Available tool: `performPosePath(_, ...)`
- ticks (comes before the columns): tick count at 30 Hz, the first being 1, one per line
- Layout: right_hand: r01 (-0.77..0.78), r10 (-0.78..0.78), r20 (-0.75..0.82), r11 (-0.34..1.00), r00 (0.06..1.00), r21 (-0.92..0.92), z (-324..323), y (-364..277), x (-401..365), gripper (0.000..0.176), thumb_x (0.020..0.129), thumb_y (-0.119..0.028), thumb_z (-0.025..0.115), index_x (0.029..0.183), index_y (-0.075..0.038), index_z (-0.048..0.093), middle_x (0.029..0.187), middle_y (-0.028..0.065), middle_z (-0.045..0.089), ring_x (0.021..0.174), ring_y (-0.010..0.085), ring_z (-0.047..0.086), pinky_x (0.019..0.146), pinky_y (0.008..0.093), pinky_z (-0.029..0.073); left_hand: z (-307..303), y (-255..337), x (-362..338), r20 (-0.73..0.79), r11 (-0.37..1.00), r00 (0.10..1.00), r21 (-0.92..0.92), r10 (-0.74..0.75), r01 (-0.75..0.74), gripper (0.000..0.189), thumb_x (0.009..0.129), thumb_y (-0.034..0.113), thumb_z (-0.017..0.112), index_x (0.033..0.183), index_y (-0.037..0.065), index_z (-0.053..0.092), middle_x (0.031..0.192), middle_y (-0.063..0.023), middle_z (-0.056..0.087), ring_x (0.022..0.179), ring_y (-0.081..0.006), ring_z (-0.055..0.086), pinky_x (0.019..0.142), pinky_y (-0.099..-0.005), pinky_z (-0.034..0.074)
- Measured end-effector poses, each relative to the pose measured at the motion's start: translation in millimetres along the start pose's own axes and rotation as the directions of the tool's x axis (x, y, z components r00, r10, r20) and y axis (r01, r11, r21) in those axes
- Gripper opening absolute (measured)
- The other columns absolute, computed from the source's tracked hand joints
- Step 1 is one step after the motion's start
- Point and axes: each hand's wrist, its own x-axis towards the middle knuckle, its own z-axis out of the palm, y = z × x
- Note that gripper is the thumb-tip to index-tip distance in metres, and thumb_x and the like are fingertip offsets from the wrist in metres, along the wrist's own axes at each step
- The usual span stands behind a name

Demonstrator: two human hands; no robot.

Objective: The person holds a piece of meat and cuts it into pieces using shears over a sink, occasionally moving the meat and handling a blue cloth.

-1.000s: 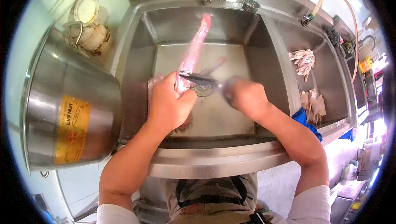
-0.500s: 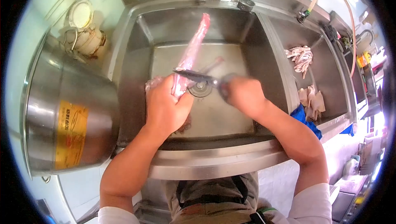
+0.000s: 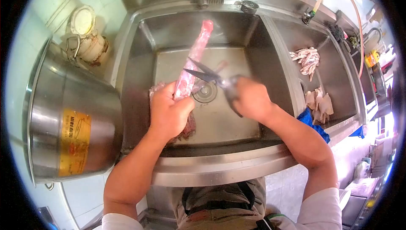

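Note:
Over the left basin of the steel sink (image 3: 224, 164), my left hand (image 3: 169, 113) is closed round the lower end of a long pink piece of meat (image 3: 197, 52), which slants up and to the right. My right hand (image 3: 253, 101) grips dark scissors (image 3: 207, 74) by their handles. The blades are spread apart, with their tips at the meat just above my left hand. More reddish meat (image 3: 188, 128) lies in the basin below and behind my left hand, partly hidden. A round drain (image 3: 205, 92) shows beneath the scissors.
A large steel pot (image 3: 101, 132) with a yellow label stands at the left, near a stained white container (image 3: 91, 48). The right basin holds pale meat strips (image 3: 308, 60) and flatter pieces (image 3: 320, 105). A blue cloth (image 3: 311, 124) hangs over the divider; a hose (image 3: 353, 8) loops at upper right.
The scissors have opened, their blades now apart at the meat. The upper end of the meat has dropped slightly toward me, and my left hand has shifted a little lower.

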Motion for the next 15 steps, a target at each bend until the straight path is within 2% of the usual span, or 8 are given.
performPosePath(5, 0.076, -0.079, -0.083, 0.997, 0.993, -0.029, 17.8, 12.1, -2.1, 0.023, 0.077, -0.02, 0.065, 0.077, 0.0, 0.053, 0.074, 0.0193, 0.062, 0.07, 0.036, 0.064, 0.062, 0.0435, 0.052, -0.9, 0.3, -4.0, 0.038, 0.999, 0.999, 0.005, 0.038, -0.038, 0.011, 0.073, 0.001, 0.056, 0.083, 0.0, 0.06, 0.064, 0.0075, 0.046, 0.056, -0.002, 0.039, 0.048, -0.0235, 0.032)
performPosePath(10, -0.025, 0.019, -0.099, 0.998, 0.995, -0.062, 15.6, 20.2, 2.2, 0.02, 0.076, -0.018, 0.066, 0.074, -0.001, 0.055, 0.069, 0.0194, 0.061, 0.067, 0.0356, 0.064, 0.061, 0.0437, 0.052, -1.9, -1.1, 0.6, 0.039, 0.997, 0.997, 0.044, 0.068, -0.07, 0.014, 0.073, 0.003, 0.057, 0.085, -0.001, 0.061, 0.064, 0.0059, 0.048, 0.057, -0.0027, 0.041, 0.049, -0.0239, 0.035)
performPosePath(13, -0.015, 0.013, -0.109, 1.0, 0.994, -0.012, 11.2, 19.0, 2.9, 0.021, 0.075, -0.019, 0.066, 0.074, -0.001, 0.055, 0.069, 0.0193, 0.061, 0.067, 0.0355, 0.064, 0.06, 0.0443, 0.052, -2.7, -7.0, 1.8, -0.016, 0.994, 0.998, 0.088, 0.066, -0.064, 0.015, 0.072, 0.006, 0.058, 0.085, -0.001, 0.062, 0.063, 0.0025, 0.051, 0.057, -0.0046, 0.044, 0.05, -0.0256, 0.038)
performPosePath(15, 0.032, -0.031, -0.132, 0.999, 0.991, 0.003, 6.6, 12.8, 2.2, 0.023, 0.074, -0.02, 0.067, 0.074, 0.0, 0.055, 0.069, 0.0189, 0.061, 0.066, 0.0353, 0.064, 0.059, 0.0446, 0.052, -4.2, -9.5, 2.3, -0.034, 0.979, 0.995, 0.188, 0.091, -0.083, 0.017, 0.073, 0.007, 0.059, 0.087, -0.001, 0.062, 0.062, -0.0008, 0.053, 0.056, -0.0071, 0.046, 0.051, -0.0273, 0.04)
